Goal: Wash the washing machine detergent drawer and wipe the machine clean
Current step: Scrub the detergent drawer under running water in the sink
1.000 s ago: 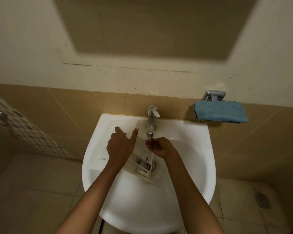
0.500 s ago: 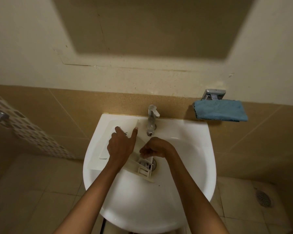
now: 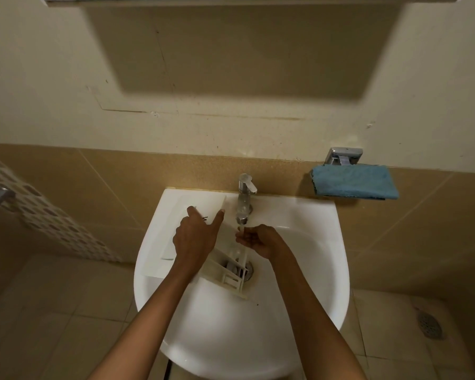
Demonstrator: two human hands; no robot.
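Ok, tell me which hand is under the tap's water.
The right hand, cupped under the running tap; the left hand holds the detergent drawer instead.

Bathroom: white washbasin [image 3: 327, 242], chrome tap [image 3: 244, 197], tan wall tiles [image 3: 121, 187], floor drain [image 3: 429, 325].
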